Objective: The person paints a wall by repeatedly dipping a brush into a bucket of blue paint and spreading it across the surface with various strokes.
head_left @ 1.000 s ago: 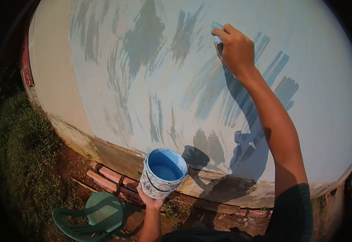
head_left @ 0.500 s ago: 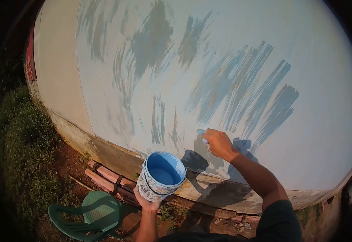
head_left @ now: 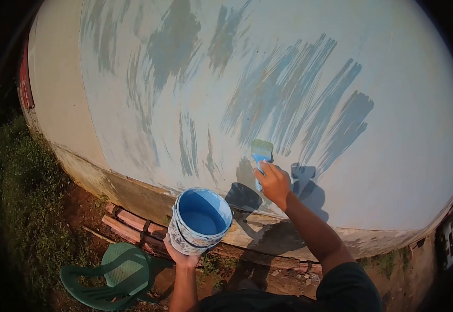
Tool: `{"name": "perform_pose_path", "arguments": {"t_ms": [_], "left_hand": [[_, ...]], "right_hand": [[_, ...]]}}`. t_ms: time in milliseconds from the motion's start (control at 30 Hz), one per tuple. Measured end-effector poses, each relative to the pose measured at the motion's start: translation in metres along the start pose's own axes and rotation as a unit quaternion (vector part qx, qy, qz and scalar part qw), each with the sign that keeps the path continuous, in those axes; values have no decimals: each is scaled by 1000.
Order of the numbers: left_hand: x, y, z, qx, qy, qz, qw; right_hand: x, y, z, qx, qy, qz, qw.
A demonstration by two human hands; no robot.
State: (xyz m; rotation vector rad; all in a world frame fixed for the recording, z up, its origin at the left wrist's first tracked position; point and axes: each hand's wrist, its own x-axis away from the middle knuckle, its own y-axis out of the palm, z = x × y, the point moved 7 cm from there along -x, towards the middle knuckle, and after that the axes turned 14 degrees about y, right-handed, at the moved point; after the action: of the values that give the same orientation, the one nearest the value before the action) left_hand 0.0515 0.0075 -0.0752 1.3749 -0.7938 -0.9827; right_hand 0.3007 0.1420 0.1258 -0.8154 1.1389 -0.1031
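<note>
My left hand [head_left: 183, 256] grips a paint-splattered bucket [head_left: 190, 240] from below and at its near side. Blue paint [head_left: 201, 220] lies inside, and the bucket tips slightly so its mouth faces me. In my right hand [head_left: 274, 183] is a paintbrush [head_left: 262, 152] with a blue handle, its wide bristles pointing up. The brush overlaps the lower part of a pale wall [head_left: 392, 171], just below a patch of grey-blue strokes [head_left: 268, 93]. Shadows of the bucket and of my hand with the brush fall on the wall beside them.
A green plastic chair [head_left: 125, 268] stands at lower left. Reddish beams [head_left: 133, 229] lie along the wall's stained base [head_left: 127, 190]. Grass [head_left: 23, 208] grows at the left, with bare soil and small stones below the wall.
The brush has turned upright in my right hand, its bristles now showing. The view has shifted a little, so the wall, bucket and strokes sit slightly further left and higher.
</note>
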Motion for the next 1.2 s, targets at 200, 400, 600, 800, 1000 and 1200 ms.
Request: {"name": "perform_pose_path", "arguments": {"t_ms": [200, 400, 600, 800, 1000, 1200], "left_hand": [[3, 12, -14, 17, -30, -19, 999], [6, 23, -31, 9, -68, -7, 998], [0, -13, -47, 28, -88, 62, 994], [-3, -8, -71, 64, -123, 64, 988], [-2, -2, -81, -21, -134, -29, 990], [-3, -25, -91, 63, -162, 64, 983]], "right_hand": [[32, 17, 39, -83, 25, -200, 976], [-34, -128, 107, -78, 87, 21, 993], [5, -110, 108, 43, 97, 150, 983], [121, 27, 53, -64, 89, -182, 977], [116, -22, 115, -75, 107, -128, 983], [41, -146, 144, 16, 132, 88, 987]]}}
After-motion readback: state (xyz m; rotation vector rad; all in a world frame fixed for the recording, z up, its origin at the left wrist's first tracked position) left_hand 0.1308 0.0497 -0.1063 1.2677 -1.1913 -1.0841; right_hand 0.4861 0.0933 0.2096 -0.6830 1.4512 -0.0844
